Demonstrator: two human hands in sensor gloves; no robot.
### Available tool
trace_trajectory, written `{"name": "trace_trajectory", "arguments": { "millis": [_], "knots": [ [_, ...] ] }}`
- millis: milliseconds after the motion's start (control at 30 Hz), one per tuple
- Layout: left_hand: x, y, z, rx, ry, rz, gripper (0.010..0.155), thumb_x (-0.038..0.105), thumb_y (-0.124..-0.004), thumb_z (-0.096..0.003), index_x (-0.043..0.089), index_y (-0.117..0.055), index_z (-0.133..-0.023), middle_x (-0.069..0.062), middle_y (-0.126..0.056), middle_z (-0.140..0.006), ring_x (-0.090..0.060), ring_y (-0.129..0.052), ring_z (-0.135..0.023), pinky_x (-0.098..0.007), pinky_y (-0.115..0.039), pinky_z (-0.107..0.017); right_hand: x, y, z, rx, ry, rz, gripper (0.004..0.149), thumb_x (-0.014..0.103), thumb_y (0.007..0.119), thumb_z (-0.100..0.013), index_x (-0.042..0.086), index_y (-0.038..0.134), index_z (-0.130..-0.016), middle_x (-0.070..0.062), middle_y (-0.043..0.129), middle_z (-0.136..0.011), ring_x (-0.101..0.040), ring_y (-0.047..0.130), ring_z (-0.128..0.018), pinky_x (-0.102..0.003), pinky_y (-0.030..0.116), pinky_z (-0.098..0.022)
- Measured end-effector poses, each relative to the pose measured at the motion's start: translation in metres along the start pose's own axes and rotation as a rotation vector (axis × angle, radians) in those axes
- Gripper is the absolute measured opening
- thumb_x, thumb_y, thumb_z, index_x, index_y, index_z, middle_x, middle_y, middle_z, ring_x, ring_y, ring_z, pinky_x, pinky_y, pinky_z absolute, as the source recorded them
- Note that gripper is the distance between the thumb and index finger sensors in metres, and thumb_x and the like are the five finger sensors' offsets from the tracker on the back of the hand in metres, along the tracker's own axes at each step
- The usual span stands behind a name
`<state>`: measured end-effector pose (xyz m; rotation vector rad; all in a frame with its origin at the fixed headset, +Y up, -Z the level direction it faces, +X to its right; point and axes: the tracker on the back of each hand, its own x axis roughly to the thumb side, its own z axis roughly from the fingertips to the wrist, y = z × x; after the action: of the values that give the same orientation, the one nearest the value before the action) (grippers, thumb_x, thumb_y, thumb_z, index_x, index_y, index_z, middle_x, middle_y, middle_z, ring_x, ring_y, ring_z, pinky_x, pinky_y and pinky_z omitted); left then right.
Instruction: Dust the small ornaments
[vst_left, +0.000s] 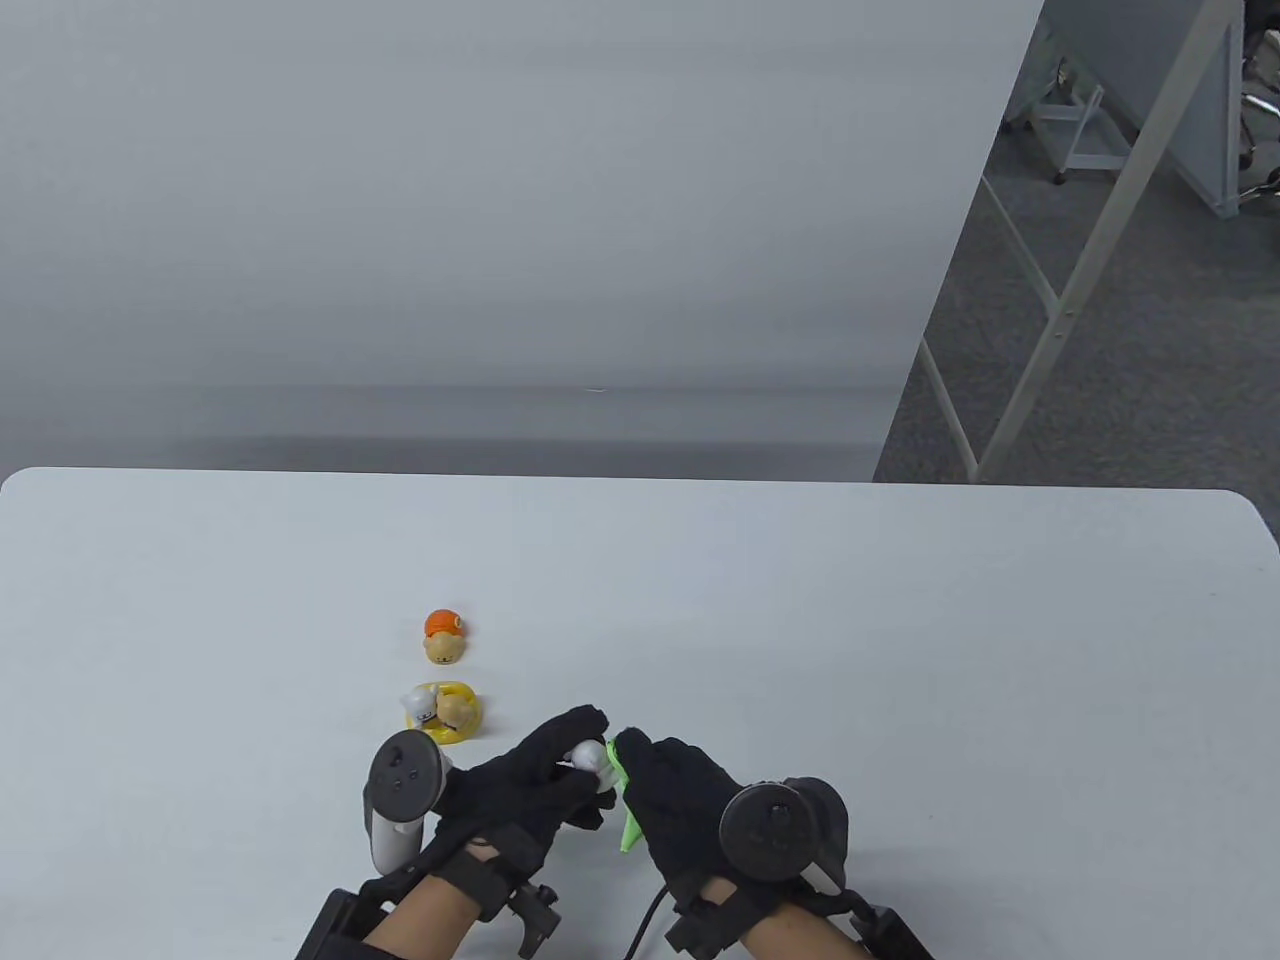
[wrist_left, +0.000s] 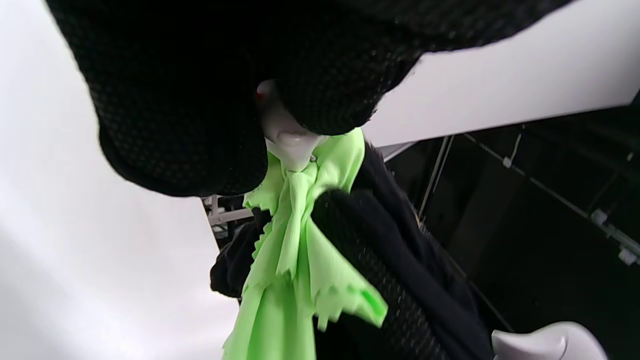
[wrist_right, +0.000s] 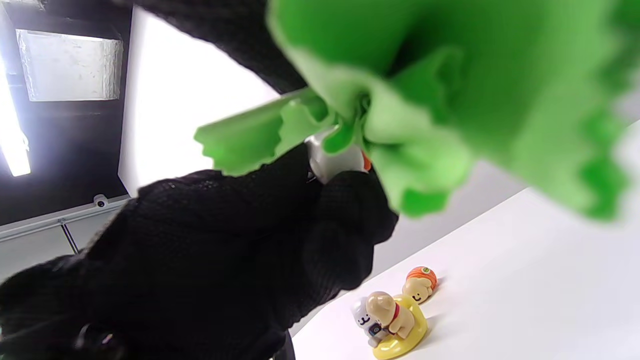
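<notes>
While a small white ornament (vst_left: 590, 757) is pinched in the fingertips of the left hand (vst_left: 520, 785), raised just above the table (vst_left: 900, 650) near its front edge, a bright green cloth (vst_left: 628, 810) is gripped in the closed right hand (vst_left: 680, 800) and pressed against the ornament's side. In the wrist views the cloth is seen bunched and folded around the white figure, so the step in hand is judged to be the wiping of this one piece. Two more ornaments are left standing just beyond the left hand: a yellow ring figure (vst_left: 443, 712) carrying two little animals, and, a little farther back, an orange-capped figure (vst_left: 444, 637). Next, the white piece would probably need to be turned in the fingertips so that its hidden faces are reached, then set down gently.
</notes>
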<state>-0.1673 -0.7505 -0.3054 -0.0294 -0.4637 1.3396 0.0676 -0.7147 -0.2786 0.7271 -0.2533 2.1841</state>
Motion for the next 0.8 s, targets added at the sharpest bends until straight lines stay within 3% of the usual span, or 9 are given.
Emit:
{"name": "trace_trajectory", "arguments": {
  "millis": [100, 167, 367, 533, 800],
  "knots": [
    [0.013, 0.001, 0.000, 0.017, -0.077, -0.226, 0.061, 0.031, -0.093, -0.0443, -0.002, -0.081, -0.094, -0.025, -0.093, -0.082, -0.046, -0.112, -0.058, -0.049, -0.104, -0.033, 0.003, 0.002, 0.001, 0.001, -0.002, 0.043, 0.044, 0.013, 0.083, -0.053, -0.006, 0.076, -0.092, -0.041, 0.091, -0.071, -0.046, 0.098, -0.044, -0.071, 0.082, -0.041],
    [0.018, -0.001, 0.001, 0.019, -0.097, -0.279, 0.061, 0.032, -0.092, -0.0454, -0.003, -0.080, -0.094, -0.025, -0.093, -0.083, -0.043, -0.113, -0.056, -0.046, -0.105, -0.032, 0.006, 0.004, 0.001, 0.006, -0.016, 0.084, 0.044, 0.012, 0.083, -0.053, -0.007, 0.076, -0.092, -0.042, 0.091, -0.071, -0.046, 0.098, -0.044, -0.072, 0.082, -0.041],
    [0.010, -0.001, 0.002, 0.039, -0.060, -0.149, 0.058, 0.027, -0.091, -0.0459, 0.008, -0.078, -0.099, -0.026, -0.092, -0.086, -0.038, -0.115, -0.053, -0.043, -0.108, -0.030, 0.015, 0.013, 0.003, 0.019, -0.131, 0.228, 0.045, 0.011, 0.084, -0.053, -0.011, 0.072, -0.090, -0.043, 0.090, -0.070, -0.047, 0.098, -0.043, -0.072, 0.082, -0.041],
    [-0.003, 0.009, 0.001, 0.092, 0.023, -0.004, 0.058, 0.027, -0.091, -0.0459, 0.005, -0.078, -0.098, -0.026, -0.092, -0.087, -0.039, -0.115, -0.053, -0.044, -0.107, -0.031, 0.017, 0.012, 0.003, 0.059, -0.225, 0.306, 0.044, 0.012, 0.085, -0.052, -0.005, 0.075, -0.091, -0.041, 0.092, -0.071, -0.046, 0.099, -0.044, -0.072, 0.083, -0.042],
    [0.001, 0.009, 0.000, 0.034, -0.043, -0.104, 0.059, 0.020, -0.090, -0.0458, 0.000, -0.076, -0.100, -0.028, -0.089, -0.091, -0.045, -0.112, -0.059, -0.051, -0.104, -0.035, -0.010, 0.004, 0.004, 0.037, -0.008, 0.127, 0.043, 0.013, 0.083, -0.053, -0.004, 0.076, -0.092, -0.040, 0.091, -0.072, -0.045, 0.098, -0.045, -0.071, 0.083, -0.042]
  ]
}}
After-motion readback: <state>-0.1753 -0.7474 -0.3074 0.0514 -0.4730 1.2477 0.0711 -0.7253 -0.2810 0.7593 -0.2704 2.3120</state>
